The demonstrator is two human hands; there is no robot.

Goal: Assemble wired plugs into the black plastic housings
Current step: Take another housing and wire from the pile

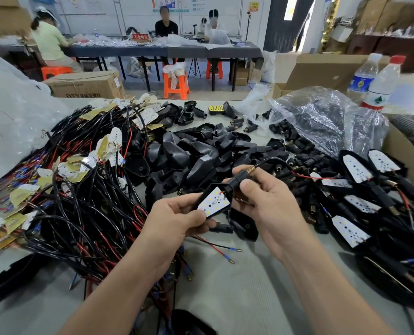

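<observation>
Just above the desk [249,291], in front of the heap of empty shells [189,153], you have one black housing [206,192] held between both hands. Your left hand [177,218] curls round its lower end, thumb on the rim, with the white LED board [214,201] facing up. Your right hand [266,201] pinches the plug [235,182] at the housing's neck, with the brass spring [248,169] and its wire trailing off to the right.

The shell looks light and rigid, so a hold on its edges should be enough. The board looks thin, and its red lead is likely weak at the joint, so keep your thumb off the board's face. Push on the plug's stiff barrel, not on the soft wire, which would probably just bend.
</observation>
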